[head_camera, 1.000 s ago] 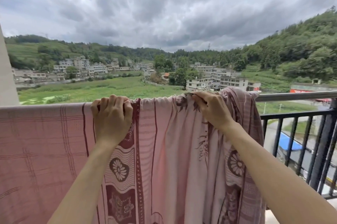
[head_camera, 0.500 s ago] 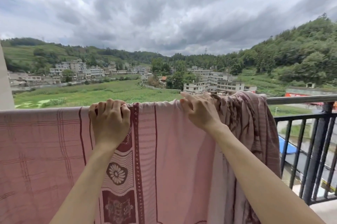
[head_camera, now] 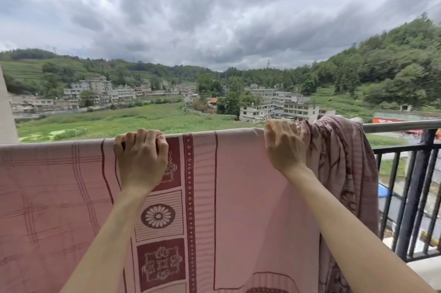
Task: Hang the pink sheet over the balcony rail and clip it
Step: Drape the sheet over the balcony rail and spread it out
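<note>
A: What's nearest, at the bottom of the frame?

B: Two bare forearms reaching up from the lower edge. Behind them the pink sheet (head_camera: 238,197) hangs over the balcony rail (head_camera: 403,125), filling the lower left and centre. It is thin woven cloth with maroon stripes, a faint plaid at the left, and a column of flower panels.

A: And each grip?

B: The left hand (head_camera: 142,158) has its fingers curled over the top edge, clutching the cloth at the rail, left of centre. The right hand (head_camera: 285,147) is laid over the edge right of centre, fingers bent down across it; I cannot tell whether it grasps or only presses.

A: What differs from half a second ago?

B: The right hand has slid rightward along the rail, so the stretch between the hands now lies flat and smooth. The bunched, crumpled part is narrower, gathered just right of that hand.

A: Farther off?

B: A round shiny metal rail runs bare to the right edge above dark upright bars (head_camera: 412,197). Beyond lie a green field (head_camera: 119,121), pale blocky buildings (head_camera: 281,106), wooded hills and heavy grey cloud.
</note>
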The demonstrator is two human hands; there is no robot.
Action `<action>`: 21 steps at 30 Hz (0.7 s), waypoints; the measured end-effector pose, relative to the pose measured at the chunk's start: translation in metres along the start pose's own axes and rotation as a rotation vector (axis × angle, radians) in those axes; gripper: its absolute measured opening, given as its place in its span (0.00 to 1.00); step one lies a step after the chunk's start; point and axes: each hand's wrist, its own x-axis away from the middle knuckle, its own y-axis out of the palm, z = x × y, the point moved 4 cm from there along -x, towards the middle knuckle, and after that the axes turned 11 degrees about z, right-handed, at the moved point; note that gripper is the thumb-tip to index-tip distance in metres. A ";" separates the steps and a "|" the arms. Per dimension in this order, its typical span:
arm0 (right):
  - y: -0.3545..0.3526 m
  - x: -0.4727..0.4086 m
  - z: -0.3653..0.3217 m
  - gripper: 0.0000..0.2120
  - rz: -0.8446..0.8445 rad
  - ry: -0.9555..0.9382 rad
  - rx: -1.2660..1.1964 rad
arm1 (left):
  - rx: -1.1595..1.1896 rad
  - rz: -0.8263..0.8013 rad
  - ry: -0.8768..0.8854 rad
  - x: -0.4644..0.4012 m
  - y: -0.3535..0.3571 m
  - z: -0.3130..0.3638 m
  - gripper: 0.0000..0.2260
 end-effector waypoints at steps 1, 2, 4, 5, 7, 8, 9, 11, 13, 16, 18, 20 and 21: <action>0.002 0.007 -0.009 0.27 -0.010 -0.079 -0.017 | 0.005 0.000 0.009 0.000 0.000 -0.001 0.18; 0.004 0.014 -0.013 0.27 -0.022 -0.150 -0.010 | 0.009 -0.003 0.023 0.001 0.000 -0.002 0.17; 0.002 0.015 0.000 0.27 -0.013 -0.220 0.082 | 0.008 -0.005 0.058 0.002 0.000 -0.006 0.18; -0.002 0.012 0.013 0.28 -0.020 -0.216 0.134 | 0.002 -0.008 0.074 0.002 0.000 -0.007 0.18; -0.008 0.004 0.035 0.32 -0.076 -0.191 0.189 | -0.027 -0.029 0.098 0.002 -0.002 -0.010 0.20; -0.008 0.001 0.041 0.33 -0.108 -0.187 0.193 | -0.043 -0.039 0.107 0.003 -0.003 -0.011 0.21; -0.008 0.000 0.041 0.34 -0.118 -0.188 0.191 | -0.056 -0.049 0.115 0.004 -0.004 -0.012 0.22; -0.007 0.004 0.034 0.34 -0.106 -0.178 0.150 | -0.070 -0.066 0.110 0.005 -0.007 -0.014 0.23; -0.009 0.010 0.028 0.33 -0.100 -0.164 0.053 | -0.055 -0.068 0.050 0.007 -0.011 -0.014 0.23; -0.021 0.007 0.028 0.27 -0.007 -0.187 -0.048 | 0.005 0.028 -0.016 0.009 -0.021 0.011 0.19; -0.031 0.003 0.036 0.20 0.111 -0.213 0.001 | 0.090 0.062 0.063 0.014 -0.017 0.051 0.17; -0.037 -0.001 0.051 0.16 0.150 -0.167 0.031 | 0.230 0.028 0.138 0.019 -0.005 0.098 0.17; -0.040 -0.003 0.058 0.16 0.138 -0.119 0.017 | 0.297 0.009 0.160 0.019 0.003 0.119 0.18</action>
